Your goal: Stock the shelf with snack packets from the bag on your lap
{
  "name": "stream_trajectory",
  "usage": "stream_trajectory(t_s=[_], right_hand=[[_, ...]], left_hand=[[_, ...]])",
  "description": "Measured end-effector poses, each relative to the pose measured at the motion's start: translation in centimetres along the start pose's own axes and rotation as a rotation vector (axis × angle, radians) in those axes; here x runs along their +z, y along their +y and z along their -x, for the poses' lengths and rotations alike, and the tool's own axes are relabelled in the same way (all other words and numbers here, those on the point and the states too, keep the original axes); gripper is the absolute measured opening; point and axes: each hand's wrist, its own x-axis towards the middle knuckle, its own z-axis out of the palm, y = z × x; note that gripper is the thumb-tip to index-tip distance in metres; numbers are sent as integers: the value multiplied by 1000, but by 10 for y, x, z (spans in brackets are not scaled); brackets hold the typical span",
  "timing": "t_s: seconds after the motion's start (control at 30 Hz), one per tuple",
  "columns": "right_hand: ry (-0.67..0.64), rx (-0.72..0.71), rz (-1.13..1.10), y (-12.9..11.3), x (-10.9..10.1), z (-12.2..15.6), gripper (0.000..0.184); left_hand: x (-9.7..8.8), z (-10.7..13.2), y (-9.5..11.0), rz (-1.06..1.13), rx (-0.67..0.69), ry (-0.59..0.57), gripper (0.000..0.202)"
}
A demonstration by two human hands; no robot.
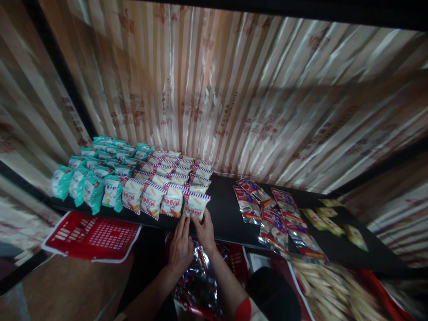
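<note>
Both of my hands reach to the front edge of a dark shelf (pixel 227 214). My left hand (pixel 179 245) lies with fingers stretched toward the bottom of a white, red and blue snack packet (pixel 196 203), the rightmost of the front row. My right hand (pixel 204 229) touches the same packet's lower right edge; its fingers are partly hidden. Rows of like white packets (pixel 174 178) stand behind it. Teal packets (pixel 96 178) fill the shelf's left part.
Flat silver-and-red packets (pixel 267 209) and yellow packets (pixel 331 220) lie on the shelf's right part. A red basket (pixel 92 236) sits below left. Another red basket with shiny packets (pixel 200 281) is under my arms. A striped curtain (pixel 234 98) hangs behind.
</note>
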Motion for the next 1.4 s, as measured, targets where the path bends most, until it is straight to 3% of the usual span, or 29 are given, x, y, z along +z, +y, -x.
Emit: stream_trajectory(t_s=[0.33, 0.7, 0.97, 1.3, 1.4], right_hand=[[6, 35, 46, -3, 1, 1, 57], [-30, -57, 208, 2, -2, 2, 55], [-13, 16, 137, 5, -5, 8, 73], [-54, -53, 118, -5, -11, 7, 48], [-67, -37, 102, -4, -10, 8, 51]], left_hand=[[2, 2, -1, -33, 27, -3, 56], [2, 4, 0, -22, 27, 1, 56], [3, 7, -3, -52, 40, 26, 54], [-4, 1, 7, -119, 171, 34, 61], [-2, 1, 5, -137, 198, 50, 64]])
